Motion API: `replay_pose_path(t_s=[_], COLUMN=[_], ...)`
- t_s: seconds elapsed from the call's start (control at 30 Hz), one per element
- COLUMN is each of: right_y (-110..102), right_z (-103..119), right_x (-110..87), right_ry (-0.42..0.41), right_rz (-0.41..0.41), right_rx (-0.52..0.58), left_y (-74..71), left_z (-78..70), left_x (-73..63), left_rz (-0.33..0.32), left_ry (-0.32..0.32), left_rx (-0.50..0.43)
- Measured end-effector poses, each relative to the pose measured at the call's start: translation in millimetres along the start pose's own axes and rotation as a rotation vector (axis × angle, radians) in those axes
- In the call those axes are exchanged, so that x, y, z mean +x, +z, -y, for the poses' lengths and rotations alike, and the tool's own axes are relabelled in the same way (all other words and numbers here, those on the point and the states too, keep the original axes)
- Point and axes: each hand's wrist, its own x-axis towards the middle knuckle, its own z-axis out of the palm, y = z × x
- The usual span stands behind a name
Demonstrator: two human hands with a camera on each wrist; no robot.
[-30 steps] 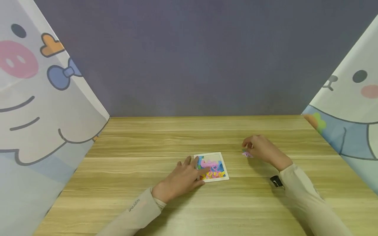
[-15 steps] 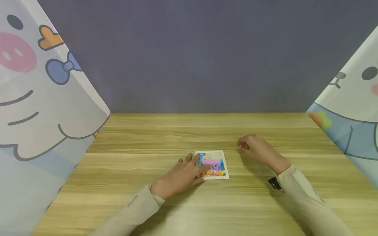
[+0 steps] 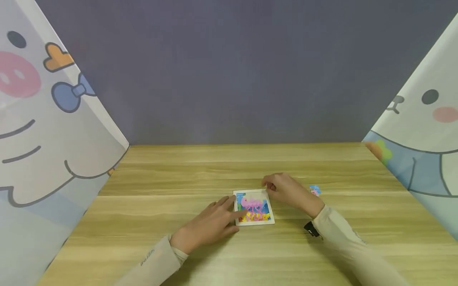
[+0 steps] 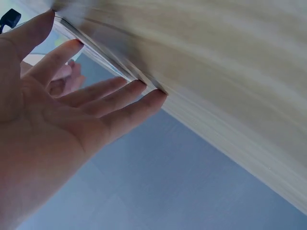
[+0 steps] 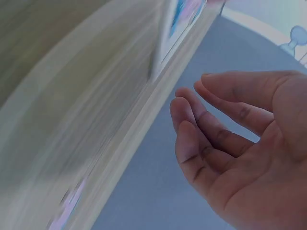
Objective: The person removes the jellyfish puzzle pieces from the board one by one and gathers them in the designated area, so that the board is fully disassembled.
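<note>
A small jigsaw puzzle (image 3: 255, 208) in a white frame lies on the table, with a pink figure and yellow shapes on blue. A pale patch shows near its top. My left hand (image 3: 207, 226) rests at its left side, fingers spread, the index finger reaching over the picture. In the left wrist view the left hand (image 4: 62, 105) has its fingertips along the tabletop. My right hand (image 3: 288, 192) is bent over the frame's upper right corner. In the right wrist view the right hand (image 5: 235, 134) has curled fingers, thumb and index tips close together; I cannot tell whether they pinch anything.
A loose blue-and-pink puzzle piece (image 3: 315, 190) lies right of the right hand. Printed cartoon panels (image 3: 64, 131) stand at both sides, and a dark grey wall (image 3: 229, 71) rises behind the wooden table (image 3: 186, 171). A black clip (image 3: 311, 229) hangs by the right sleeve.
My right hand has moved left, from the area of the loose pieces to the frame's corner. A blue-and-pink piece now shows behind it. The left hand stays at the puzzle.
</note>
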Motion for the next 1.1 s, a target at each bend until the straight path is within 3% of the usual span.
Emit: replay_pose_path(t_s=[0.17, 0.33, 0.5, 0.7, 1.1], right_y=[16, 32, 43, 49, 40], right_z=[23, 38, 44, 45, 42], right_x=[20.8, 28.0, 29.9, 31.3, 28.9], right_ry=[-0.017, 0.002, 0.0, -0.01, -0.049], right_rz=[0.078, 0.136, 0.104, 0.097, 0.051], right_rx=[0.029, 0.036, 0.031, 0.003, -0.036], left_y=[3.3, 6.0, 5.5, 3.8, 4.8], left_z=[-1.5, -4.0, -6.3, -10.1, -12.8], left_x=[0.3, 1.9, 3.0, 2.8, 2.7], left_rz=[-0.014, -0.03, -0.035, -0.01, -0.022], left_ry=[0.004, 0.016, -0.013, -0.059, -0.089], left_rx=[0.027, 0.075, 0.124, 0.099, 0.1])
